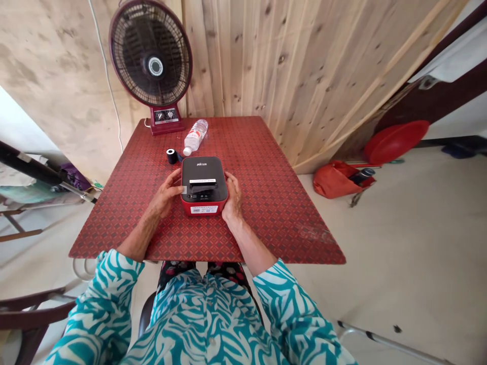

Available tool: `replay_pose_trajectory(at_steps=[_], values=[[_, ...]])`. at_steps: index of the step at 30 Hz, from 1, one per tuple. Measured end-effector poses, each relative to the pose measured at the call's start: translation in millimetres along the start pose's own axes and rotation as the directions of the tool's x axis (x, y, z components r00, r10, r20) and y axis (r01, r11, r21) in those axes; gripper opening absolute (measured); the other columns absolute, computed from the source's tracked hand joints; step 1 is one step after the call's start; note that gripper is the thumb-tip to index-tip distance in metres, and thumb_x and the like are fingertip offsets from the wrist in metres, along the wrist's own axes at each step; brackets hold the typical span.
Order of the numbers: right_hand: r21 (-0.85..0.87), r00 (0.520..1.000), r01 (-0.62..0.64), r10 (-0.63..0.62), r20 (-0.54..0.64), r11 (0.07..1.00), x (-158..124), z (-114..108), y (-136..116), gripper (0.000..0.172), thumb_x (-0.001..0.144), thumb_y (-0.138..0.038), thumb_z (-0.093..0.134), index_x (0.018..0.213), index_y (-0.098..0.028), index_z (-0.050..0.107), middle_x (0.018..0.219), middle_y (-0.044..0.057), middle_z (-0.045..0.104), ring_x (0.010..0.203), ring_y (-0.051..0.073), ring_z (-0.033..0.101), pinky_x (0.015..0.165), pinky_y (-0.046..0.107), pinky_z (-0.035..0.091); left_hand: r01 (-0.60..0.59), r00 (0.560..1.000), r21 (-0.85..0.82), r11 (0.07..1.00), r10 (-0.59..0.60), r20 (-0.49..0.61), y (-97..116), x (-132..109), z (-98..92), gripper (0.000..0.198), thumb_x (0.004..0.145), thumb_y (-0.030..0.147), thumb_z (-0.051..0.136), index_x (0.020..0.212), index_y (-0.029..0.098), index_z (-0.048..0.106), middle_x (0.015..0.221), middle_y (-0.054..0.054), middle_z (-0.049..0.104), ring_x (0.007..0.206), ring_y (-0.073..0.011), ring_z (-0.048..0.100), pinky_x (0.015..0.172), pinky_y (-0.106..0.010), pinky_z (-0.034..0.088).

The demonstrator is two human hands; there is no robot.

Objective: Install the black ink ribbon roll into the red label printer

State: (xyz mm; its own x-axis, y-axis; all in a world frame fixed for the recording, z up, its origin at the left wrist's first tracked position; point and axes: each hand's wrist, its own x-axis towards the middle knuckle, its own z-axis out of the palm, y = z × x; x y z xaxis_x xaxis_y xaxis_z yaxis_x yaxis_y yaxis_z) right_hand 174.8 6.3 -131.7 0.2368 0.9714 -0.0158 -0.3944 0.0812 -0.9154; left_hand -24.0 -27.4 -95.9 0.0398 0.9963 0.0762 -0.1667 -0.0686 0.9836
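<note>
A small black and red label printer (203, 175) rests on the red patterned table (266, 203) in front of me. White paper shows at the slot in its lid, and a white sticker is on its red front. My left hand (169, 192) grips the printer's left side, thumb toward the lid's edge. Against the right side, my right hand (233, 197) is curved with its fingers along the wall; part of those fingers is hidden behind the printer. Just behind the printer, to the left, stands a small black roll (172, 156) with a white core.
A clear plastic bottle (196, 136) lies on its side farther back. At the table's back left stands a dark red fan (154, 61), near the wooden wall. On the floor to the right are an orange bag (333, 180) and a red basin (397, 142).
</note>
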Motion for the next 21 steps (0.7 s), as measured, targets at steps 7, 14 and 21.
replay_pose_trajectory(at_steps=[7, 14, 21], values=[[0.067, 0.999, -0.043, 0.044, -0.004, 0.997, -2.7, 3.8, -5.4, 0.047, 0.076, -0.059, 0.063, 0.106, -0.024, 0.069, 0.099, 0.001, 0.073, 0.088, 0.018, 0.063, 0.082, 0.034, 0.05, 0.066, 0.997, -0.171, 0.983, -0.072, -0.027, 7.6, -3.7, 8.9, 0.067, 0.063, 0.026, 0.079, 0.129, 0.027, 0.068, 0.141, -0.005, 0.066, 0.133, -0.031, 0.058, 0.102, -0.038, 0.051], [0.028, 0.999, -0.046, 0.046, 0.01, 0.999, -1.8, 3.6, -0.1, 0.045, 0.082, -0.058, 0.056, 0.111, -0.026, 0.067, 0.106, 0.002, 0.073, 0.094, 0.02, 0.064, 0.085, 0.036, 0.05, 0.056, 0.993, -0.174, 0.983, -0.074, -0.096, 2.7, -1.7, 14.5, 0.07, 0.06, 0.02, 0.072, 0.129, 0.026, 0.066, 0.133, -0.004, 0.07, 0.122, -0.0271, 0.064, 0.089, -0.033, 0.054], [0.079, 0.999, -0.04, 0.039, 0.016, 0.996, -1.3, 3.9, -0.9, 0.043, 0.078, -0.056, 0.063, 0.107, -0.025, 0.068, 0.103, 0.002, 0.075, 0.091, 0.02, 0.065, 0.083, 0.036, 0.052, 0.016, 0.993, -0.133, 0.991, -0.032, -0.115, -3.0, 0.3, 9.8, 0.071, 0.061, 0.021, 0.074, 0.131, 0.027, 0.063, 0.15, -0.006, 0.059, 0.134, -0.0301, 0.057, 0.093, -0.035, 0.054]])
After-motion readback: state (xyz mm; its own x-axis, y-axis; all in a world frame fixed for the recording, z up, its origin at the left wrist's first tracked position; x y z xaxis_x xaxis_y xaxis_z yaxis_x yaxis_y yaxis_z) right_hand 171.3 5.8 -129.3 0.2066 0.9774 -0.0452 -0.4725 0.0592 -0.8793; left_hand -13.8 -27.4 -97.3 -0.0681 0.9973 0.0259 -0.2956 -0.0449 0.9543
